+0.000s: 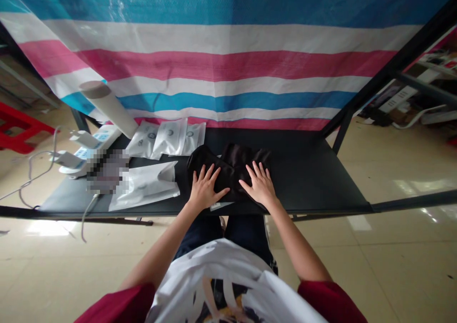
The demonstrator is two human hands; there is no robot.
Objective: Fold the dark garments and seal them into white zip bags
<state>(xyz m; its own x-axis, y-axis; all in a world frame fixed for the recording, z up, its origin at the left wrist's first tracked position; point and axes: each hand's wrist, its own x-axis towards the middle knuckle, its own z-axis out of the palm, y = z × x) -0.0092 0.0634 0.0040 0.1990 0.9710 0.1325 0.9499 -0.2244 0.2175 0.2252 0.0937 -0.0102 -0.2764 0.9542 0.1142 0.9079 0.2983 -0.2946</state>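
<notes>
Hands [206, 187] [260, 185] flat on crosswise black fabric [228, 160]

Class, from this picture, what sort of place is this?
Probably a small packing workshop: white plastic pouches on a black metal table, a striped tarpaulin hung behind, glossy floor tiles.

Nothing readable here, folks! The white plastic packets [170, 136] carry small printed marks, perhaps logos, too tiny to call.

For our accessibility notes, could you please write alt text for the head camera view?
Seen from above, a person's left hand and right hand press flat on black fabric on a black table. White plastic packets lie beyond and beside it, and a pale cardboard tube leans at the far left.
</notes>
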